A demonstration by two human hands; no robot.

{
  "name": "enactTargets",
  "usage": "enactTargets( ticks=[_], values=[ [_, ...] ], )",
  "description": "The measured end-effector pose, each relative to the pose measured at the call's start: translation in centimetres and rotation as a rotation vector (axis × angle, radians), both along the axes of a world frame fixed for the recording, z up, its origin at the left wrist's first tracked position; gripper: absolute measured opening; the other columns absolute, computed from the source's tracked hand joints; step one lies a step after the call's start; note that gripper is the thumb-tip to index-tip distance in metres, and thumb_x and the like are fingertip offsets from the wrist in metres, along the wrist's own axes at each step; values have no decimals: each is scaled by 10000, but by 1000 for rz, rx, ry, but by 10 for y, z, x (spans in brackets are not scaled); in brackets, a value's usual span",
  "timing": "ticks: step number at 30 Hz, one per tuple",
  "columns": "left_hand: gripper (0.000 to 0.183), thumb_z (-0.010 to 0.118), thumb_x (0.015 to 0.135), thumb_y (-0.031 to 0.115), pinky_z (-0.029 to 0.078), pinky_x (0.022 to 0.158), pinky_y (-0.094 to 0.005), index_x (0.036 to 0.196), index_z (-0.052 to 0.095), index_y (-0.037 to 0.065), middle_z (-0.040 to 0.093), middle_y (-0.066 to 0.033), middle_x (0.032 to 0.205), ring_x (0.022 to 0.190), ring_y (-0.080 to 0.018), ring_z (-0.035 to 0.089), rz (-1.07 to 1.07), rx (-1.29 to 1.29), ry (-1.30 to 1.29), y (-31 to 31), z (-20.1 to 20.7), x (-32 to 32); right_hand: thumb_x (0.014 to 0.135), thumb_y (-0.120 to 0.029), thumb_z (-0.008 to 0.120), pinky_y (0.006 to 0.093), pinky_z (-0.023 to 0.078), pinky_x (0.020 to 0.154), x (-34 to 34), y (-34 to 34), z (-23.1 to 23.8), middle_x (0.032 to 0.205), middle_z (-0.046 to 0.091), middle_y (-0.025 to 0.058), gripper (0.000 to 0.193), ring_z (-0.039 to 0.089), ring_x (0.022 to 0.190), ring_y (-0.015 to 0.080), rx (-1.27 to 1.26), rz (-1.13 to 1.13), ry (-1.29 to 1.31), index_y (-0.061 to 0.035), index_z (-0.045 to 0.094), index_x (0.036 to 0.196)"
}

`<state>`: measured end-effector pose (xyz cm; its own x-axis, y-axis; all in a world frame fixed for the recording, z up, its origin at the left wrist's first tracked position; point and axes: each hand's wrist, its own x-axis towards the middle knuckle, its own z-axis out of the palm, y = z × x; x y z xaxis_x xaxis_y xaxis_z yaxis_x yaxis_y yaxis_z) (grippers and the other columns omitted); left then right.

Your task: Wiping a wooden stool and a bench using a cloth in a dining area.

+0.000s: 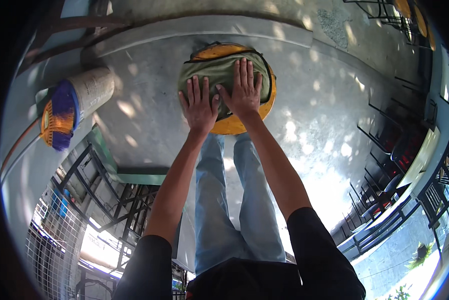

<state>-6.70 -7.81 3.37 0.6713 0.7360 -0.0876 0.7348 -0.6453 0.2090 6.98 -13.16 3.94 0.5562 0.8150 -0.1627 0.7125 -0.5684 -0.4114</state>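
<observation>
A green cloth bag with dark edging [212, 70] lies on a round yellow-orange stool top [257, 114] in front of my legs. My left hand [200, 105] rests flat on the bag's left part, fingers stretched out and pointing away from me. Flat on its right part lies my right hand [243, 92], fingers straight and the thumb turned toward the left hand. The two thumbs are close, with a small gap between them. Neither hand grips anything. Whatever is inside the bag is hidden.
To the left stands a pale bucket [95, 87] with a purple and orange broom [59, 120] before it. A low concrete ledge [209, 26] crosses behind the stool. Several stacked chairs [384, 170] line the right. Black metal frames [104, 190] stand at lower left.
</observation>
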Motion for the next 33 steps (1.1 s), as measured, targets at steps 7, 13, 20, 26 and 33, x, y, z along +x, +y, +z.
enactTargets(
  ticks=[7,13,20,26,33],
  values=[
    [712,533,902,436,110,1128,-600,1476,302,84,179,-221,1544,1440,-369,153,-36,-299,93,-79,24,-23,886,-484,544,542,102,1153,-27,-76,12,1558,170,197,848,124,1453,353,-154,-36,69,-6,193,1491],
    [658,524,917,425,98,1120,-616,1462,332,108,189,-218,1540,1429,-399,156,157,-269,-89,-57,24,-21,864,-369,539,604,44,1133,-34,-87,21,1556,128,236,806,85,1453,388,-197,-99,113,27,198,1477],
    [597,500,935,364,237,1100,-544,1442,350,88,304,-180,1499,1369,-364,302,128,55,-8,47,-4,44,903,-488,476,623,60,1121,5,16,-9,1549,172,215,795,114,1453,366,-32,-12,-85,22,245,1468],
    [485,500,906,183,447,891,-407,1369,432,56,583,-115,1221,1067,-291,559,38,-66,-213,89,-15,62,793,-236,598,460,311,1085,58,75,-22,1298,531,71,503,460,1254,252,256,400,-58,-93,517,1269],
    [540,481,934,278,457,860,-426,1384,393,-7,603,-161,1183,1021,-319,589,227,-25,-269,83,-20,73,733,-297,687,377,500,777,71,113,-28,945,579,67,276,588,943,250,217,390,-8,-90,583,883]
  ],
)
